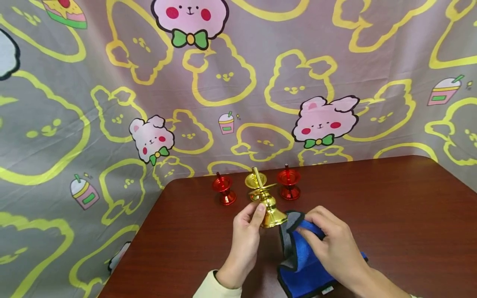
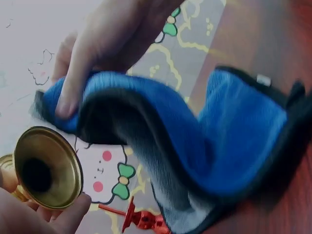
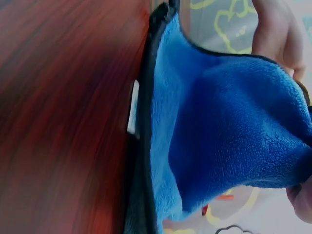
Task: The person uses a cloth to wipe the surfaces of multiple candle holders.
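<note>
My left hand (image 1: 247, 231) grips a shiny gold candle holder (image 1: 273, 214) by its stem, tilted, with its spike up and to the left. In the left wrist view the hollow underside of the holder's base (image 2: 48, 168) faces the camera. Beside it, my right hand (image 1: 331, 238) pinches one edge of a blue cloth (image 1: 311, 258) with a grey reverse and black border. The cloth hangs down to the table, its near part lying there. Its raised corner is close to the holder's base; whether they touch I cannot tell.
Behind the hands stand two red candle holders (image 1: 225, 190) and, between them, another gold candle holder (image 1: 253, 179), partly hidden by the held one. All are on a dark red-brown table (image 1: 387, 207). A patterned curtain (image 1: 261, 74) hangs along the table's back and left.
</note>
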The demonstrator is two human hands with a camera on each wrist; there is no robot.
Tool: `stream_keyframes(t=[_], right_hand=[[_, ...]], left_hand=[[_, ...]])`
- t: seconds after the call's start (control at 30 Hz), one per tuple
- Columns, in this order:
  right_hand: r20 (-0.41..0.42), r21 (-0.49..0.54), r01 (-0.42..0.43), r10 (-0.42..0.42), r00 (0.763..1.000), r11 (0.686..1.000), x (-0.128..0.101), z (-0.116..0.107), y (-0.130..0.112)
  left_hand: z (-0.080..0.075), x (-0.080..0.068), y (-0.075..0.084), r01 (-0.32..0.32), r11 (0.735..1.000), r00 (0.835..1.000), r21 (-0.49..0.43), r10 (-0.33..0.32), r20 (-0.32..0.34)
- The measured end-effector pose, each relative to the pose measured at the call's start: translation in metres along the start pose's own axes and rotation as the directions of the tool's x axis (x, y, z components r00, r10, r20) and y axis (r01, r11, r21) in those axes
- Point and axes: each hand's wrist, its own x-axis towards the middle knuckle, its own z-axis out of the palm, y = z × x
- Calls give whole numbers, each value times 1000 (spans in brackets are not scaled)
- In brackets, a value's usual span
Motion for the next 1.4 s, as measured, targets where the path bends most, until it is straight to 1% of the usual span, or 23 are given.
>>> stream_keyframes(t=[0.07,0.13,0.2,0.27,0.37,0.43,0.53,0.67,0.83,0.97,1.03,1.1,1.23,1.4], right_hand=[[0,-23,-59,59,998,998,0,-5,3],[-2,-8,-130,130,992,991,0,-10,5],[19,15,-226,226,974,974,1,-13,5],[42,50,-300,298,954,953,3,-14,4],[74,87,-369,364,929,925,4,-15,2],[95,103,-388,379,920,916,5,-13,1],[125,138,-390,375,919,910,4,-9,-1],[126,171,-378,360,924,910,2,-3,-3],[94,189,-347,335,937,918,-1,4,-7],[88,207,-283,271,959,936,-2,9,-11],[86,217,-259,246,965,941,-2,10,-12],[80,222,-253,242,967,942,-2,11,-13],[57,232,-262,255,965,937,-3,13,-12],[28,252,-216,216,976,943,-5,18,-11]], left_hand=[[-2,0,0,0,1000,1000,6,0,4],[-2,-1,0,-9,999,1000,31,8,10],[-2,-2,-1,-9,999,1000,43,9,19],[-1,-3,-1,-14,999,1000,45,13,26],[2,-4,-3,-15,1000,999,10,15,48],[3,-5,-5,-18,1000,998,-23,19,67],[6,-5,-7,-20,997,995,-75,28,96],[11,-7,-8,-23,994,995,-109,34,94],[18,-8,-8,5,990,999,-142,2,47],[20,-5,-7,29,988,1000,-152,-29,2],[20,-3,-8,42,986,999,-161,-44,-9],[19,-2,-8,52,984,998,-169,-55,-13],[16,-1,-9,49,985,998,-164,-55,-33],[13,0,-9,35,990,997,-134,-44,-69]])
